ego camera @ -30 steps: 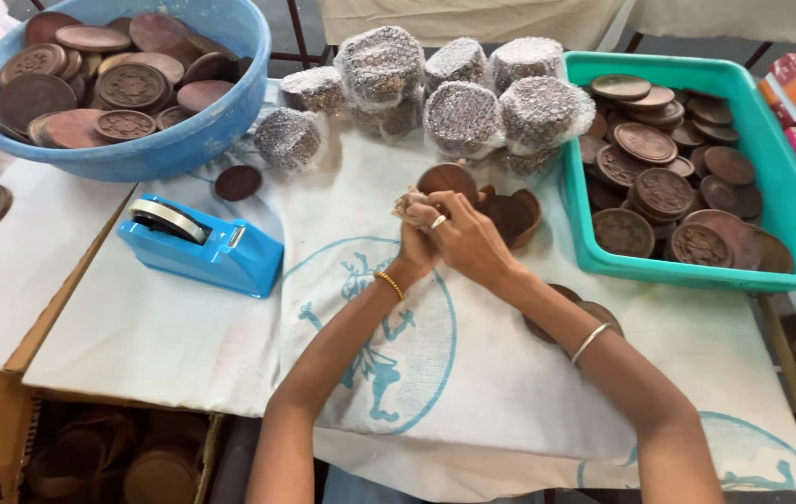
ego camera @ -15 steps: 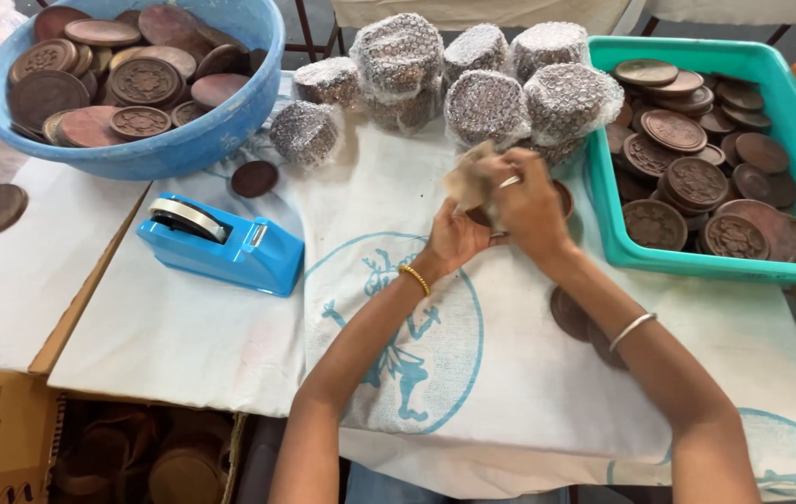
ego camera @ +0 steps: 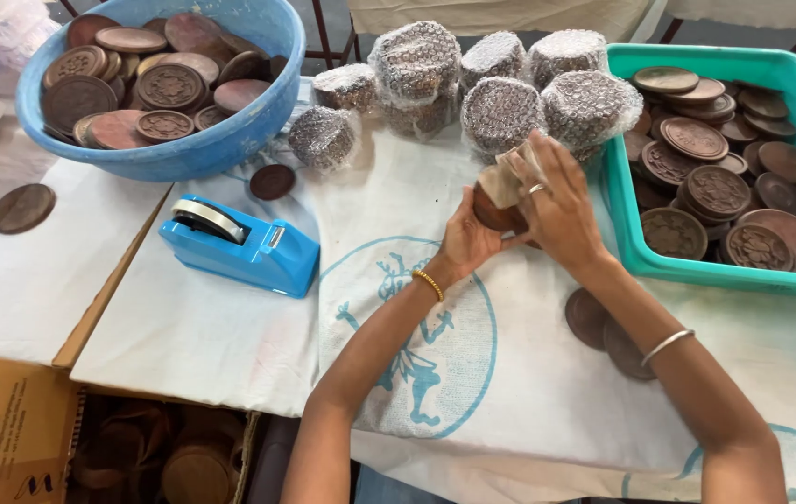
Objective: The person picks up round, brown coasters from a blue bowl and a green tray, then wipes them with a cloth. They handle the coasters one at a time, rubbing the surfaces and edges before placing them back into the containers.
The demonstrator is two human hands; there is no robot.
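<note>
My left hand [ego camera: 465, 241] and my right hand [ego camera: 556, 207] together hold a small stack of brown round discs [ego camera: 493, 211] above the white cloth [ego camera: 435, 373]. A strip of tape or paper [ego camera: 502, 183] lies over the top of the stack, pressed under my right fingers. Both wrists wear bangles. Two loose brown discs [ego camera: 603, 331] rest on the cloth under my right forearm. Several bubble-wrapped bundles [ego camera: 500, 110] stand just beyond my hands.
A blue tape dispenser [ego camera: 241, 245] sits to the left. A blue bowl [ego camera: 230, 140] of embossed discs is at the back left, a teal tray [ego camera: 631, 252] of discs at the right. A single disc [ego camera: 273, 181] lies by the bowl. An open cardboard box [ego camera: 6, 420] stands at the lower left.
My hands have lifted the disc stack off the cloth and shifted it right, toward the wrapped bundles. The covering strip now lies across its top.
</note>
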